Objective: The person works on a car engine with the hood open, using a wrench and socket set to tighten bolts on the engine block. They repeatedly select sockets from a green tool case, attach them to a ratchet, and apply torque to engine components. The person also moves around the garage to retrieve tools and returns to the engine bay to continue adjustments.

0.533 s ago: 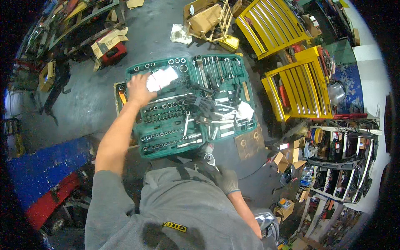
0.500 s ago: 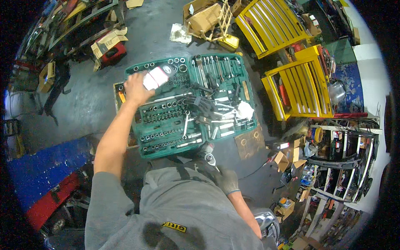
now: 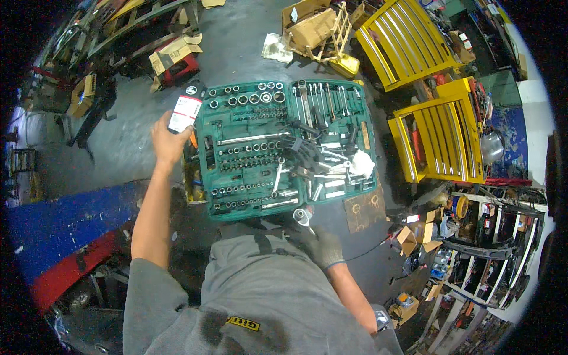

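A white, red and black package (image 3: 186,113) is gripped in my bare left hand (image 3: 168,141), just past the left edge of an open green tool case (image 3: 248,131). The package's kind is not clear. My right hand (image 3: 326,249), in a grey glove, is closed low in front of my body around the handle of a ratchet wrench (image 3: 303,216), whose round metal head points toward the case. Sockets fill the left half of the case. Wrenches line the right half, with loose metal tools and a crumpled white rag (image 3: 362,164) heaped over its lower part.
Yellow drawer cabinets (image 3: 438,133) stand at the right. A brown cardboard sheet (image 3: 364,212) lies beside the case. Cardboard boxes (image 3: 417,236) and a loaded shelf rack (image 3: 494,248) are at the lower right. A blue and red panel (image 3: 77,228) is at the left.
My left hand has carried the package leftward, from above the sockets to outside the case's left edge. The right hand still holds the ratchet wrench near my waist. The view has shifted slightly.
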### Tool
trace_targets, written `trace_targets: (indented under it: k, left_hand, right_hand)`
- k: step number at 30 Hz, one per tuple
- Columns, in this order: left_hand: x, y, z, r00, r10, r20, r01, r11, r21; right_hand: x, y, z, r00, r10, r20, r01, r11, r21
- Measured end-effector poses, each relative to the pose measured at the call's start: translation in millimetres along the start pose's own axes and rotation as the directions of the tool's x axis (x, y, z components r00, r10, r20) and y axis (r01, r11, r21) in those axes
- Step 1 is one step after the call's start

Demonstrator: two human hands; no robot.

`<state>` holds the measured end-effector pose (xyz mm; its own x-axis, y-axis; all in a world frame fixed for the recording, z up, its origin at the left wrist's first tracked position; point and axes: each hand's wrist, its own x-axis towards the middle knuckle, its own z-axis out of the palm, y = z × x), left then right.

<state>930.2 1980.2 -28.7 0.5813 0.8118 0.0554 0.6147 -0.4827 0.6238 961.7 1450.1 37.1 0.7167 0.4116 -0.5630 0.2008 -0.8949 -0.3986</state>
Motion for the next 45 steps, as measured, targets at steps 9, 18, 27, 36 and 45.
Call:
trace_targets:
  k: [9,18,27,36,45]
  left_hand:
    - [-30,31,29,0.994,0.062,0.087,-0.072,0.99,0.124]
    - [-26,80,70,0.927,0.189,0.324,-0.285,0.916,0.281]
    - [-81,161,100,0.65,0.634,0.418,-0.635,0.756,-0.159]
    - [-84,239,157,0.348,0.581,0.736,-0.76,0.634,-0.141]
    - [-53,286,160,0.43,0.644,0.632,-0.571,0.737,-0.362]
  right_hand:
    - [7,5,-5,0.998,-0.042,-0.048,0.04,0.998,-0.053]
    - [-14,3,-5,0.993,0.07,-0.097,-0.069,0.998,0.011]
    - [-30,26,10,0.979,0.151,-0.136,-0.141,0.987,0.081]
    - [-36,28,-7,0.967,0.223,-0.124,-0.209,0.971,0.116]
    - [-51,55,-2,0.955,0.268,-0.131,-0.251,0.959,0.128]
